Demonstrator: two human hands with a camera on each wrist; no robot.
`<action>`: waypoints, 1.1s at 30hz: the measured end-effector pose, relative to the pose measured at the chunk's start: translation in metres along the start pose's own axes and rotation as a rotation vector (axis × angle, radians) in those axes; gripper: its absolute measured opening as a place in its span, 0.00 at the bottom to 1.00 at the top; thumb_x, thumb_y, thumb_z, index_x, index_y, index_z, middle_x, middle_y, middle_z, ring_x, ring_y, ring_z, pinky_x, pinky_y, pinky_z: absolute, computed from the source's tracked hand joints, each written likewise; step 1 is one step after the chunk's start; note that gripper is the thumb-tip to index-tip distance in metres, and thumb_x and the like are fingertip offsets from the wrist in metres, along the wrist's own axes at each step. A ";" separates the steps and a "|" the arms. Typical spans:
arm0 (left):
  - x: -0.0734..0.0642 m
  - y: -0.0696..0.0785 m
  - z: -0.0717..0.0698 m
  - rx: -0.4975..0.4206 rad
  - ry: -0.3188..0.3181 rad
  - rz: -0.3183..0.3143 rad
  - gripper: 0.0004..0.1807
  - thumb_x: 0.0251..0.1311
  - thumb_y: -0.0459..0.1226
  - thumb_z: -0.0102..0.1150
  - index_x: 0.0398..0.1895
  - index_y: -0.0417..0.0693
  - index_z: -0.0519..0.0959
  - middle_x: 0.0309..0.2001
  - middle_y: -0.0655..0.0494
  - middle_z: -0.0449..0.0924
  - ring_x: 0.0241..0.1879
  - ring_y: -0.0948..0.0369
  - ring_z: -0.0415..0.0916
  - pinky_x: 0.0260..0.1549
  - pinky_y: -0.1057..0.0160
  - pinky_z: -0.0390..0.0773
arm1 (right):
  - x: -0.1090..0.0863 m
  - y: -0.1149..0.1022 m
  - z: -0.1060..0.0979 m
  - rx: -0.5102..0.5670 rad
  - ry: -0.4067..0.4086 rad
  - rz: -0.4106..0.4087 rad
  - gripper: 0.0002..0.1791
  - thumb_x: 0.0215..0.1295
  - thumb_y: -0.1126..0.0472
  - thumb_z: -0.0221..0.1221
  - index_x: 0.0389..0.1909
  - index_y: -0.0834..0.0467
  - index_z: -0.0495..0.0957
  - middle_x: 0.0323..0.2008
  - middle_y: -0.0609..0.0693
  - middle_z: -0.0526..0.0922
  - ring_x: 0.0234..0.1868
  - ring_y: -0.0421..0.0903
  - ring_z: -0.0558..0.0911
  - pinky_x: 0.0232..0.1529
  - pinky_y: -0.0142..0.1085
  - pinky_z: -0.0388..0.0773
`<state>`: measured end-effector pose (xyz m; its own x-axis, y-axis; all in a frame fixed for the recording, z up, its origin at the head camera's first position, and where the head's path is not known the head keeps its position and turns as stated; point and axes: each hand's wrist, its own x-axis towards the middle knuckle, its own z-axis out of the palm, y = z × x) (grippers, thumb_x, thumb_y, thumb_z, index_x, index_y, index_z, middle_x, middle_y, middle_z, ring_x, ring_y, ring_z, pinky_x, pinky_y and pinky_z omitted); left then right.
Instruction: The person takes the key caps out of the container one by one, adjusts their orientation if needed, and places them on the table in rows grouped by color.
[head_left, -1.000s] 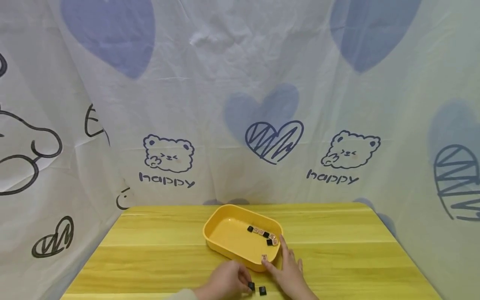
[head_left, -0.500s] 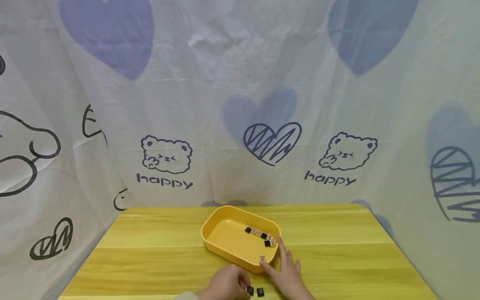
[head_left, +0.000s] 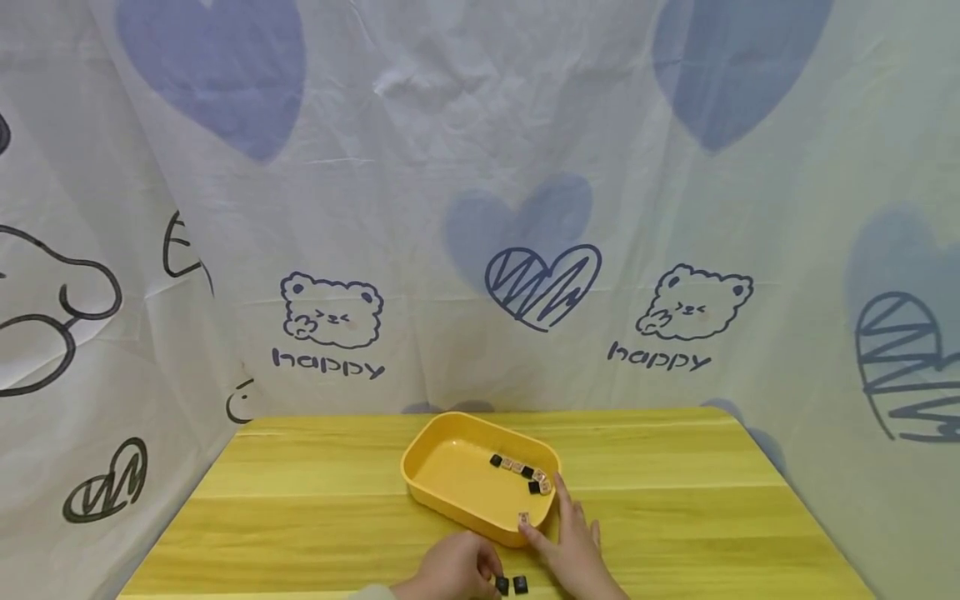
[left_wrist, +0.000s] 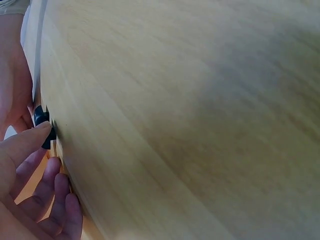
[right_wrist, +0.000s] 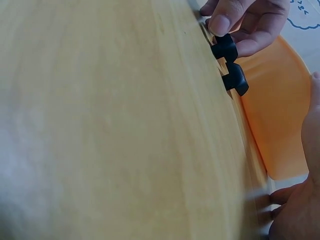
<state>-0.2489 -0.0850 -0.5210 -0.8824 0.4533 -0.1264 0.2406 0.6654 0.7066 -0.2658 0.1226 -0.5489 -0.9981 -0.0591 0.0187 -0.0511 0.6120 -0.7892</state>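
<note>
My left hand pinches a small black square block between thumb and fingertips, low over the tabletop. A second black block sits right beside it on the table; in the right wrist view, the pinched block and its neighbour appear almost end to end. My right hand rests against the near right corner of a yellow tray, its thumb at the front rim and its straight fingers along the right side. A pale printed block lies inside, by that thumb.
Within the tray, several small blocks, black and pale printed, form a bent row along the far right side. The wood-patterned table ends at a white printed cloth behind and at both sides.
My left hand has brought its black block nearer to me, level with and closer to the second black block. My right hand keeps its place at the tray corner.
</note>
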 end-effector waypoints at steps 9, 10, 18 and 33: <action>0.002 0.002 -0.002 0.004 0.000 0.001 0.09 0.43 0.36 0.76 0.22 0.58 0.83 0.18 0.64 0.75 0.18 0.67 0.69 0.19 0.67 0.67 | 0.001 -0.003 -0.004 -0.003 0.012 -0.006 0.55 0.62 0.35 0.58 0.78 0.54 0.38 0.71 0.71 0.52 0.69 0.76 0.48 0.62 0.70 0.30; 0.002 0.003 -0.002 0.005 0.000 -0.001 0.09 0.43 0.36 0.76 0.22 0.57 0.83 0.18 0.64 0.74 0.17 0.67 0.68 0.19 0.67 0.67 | 0.002 -0.004 -0.004 -0.005 0.014 -0.007 0.55 0.62 0.35 0.59 0.78 0.54 0.38 0.71 0.71 0.52 0.69 0.76 0.48 0.62 0.70 0.30; 0.002 0.009 -0.013 0.040 0.013 0.010 0.08 0.44 0.38 0.77 0.25 0.56 0.84 0.19 0.66 0.75 0.20 0.68 0.69 0.22 0.67 0.69 | 0.002 -0.004 -0.002 -0.001 0.011 -0.019 0.55 0.62 0.35 0.58 0.78 0.53 0.39 0.71 0.71 0.52 0.69 0.76 0.47 0.62 0.70 0.30; 0.026 0.058 -0.074 0.377 0.105 0.165 0.11 0.44 0.43 0.77 0.32 0.56 0.86 0.24 0.69 0.78 0.25 0.71 0.72 0.28 0.67 0.74 | 0.004 0.008 0.004 -0.036 0.021 -0.001 0.56 0.59 0.31 0.57 0.78 0.52 0.39 0.69 0.72 0.55 0.68 0.77 0.49 0.61 0.72 0.32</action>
<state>-0.2877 -0.0786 -0.4320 -0.8513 0.5221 0.0529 0.4963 0.7682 0.4044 -0.2700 0.1238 -0.5575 -0.9985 -0.0430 0.0328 -0.0528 0.6402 -0.7664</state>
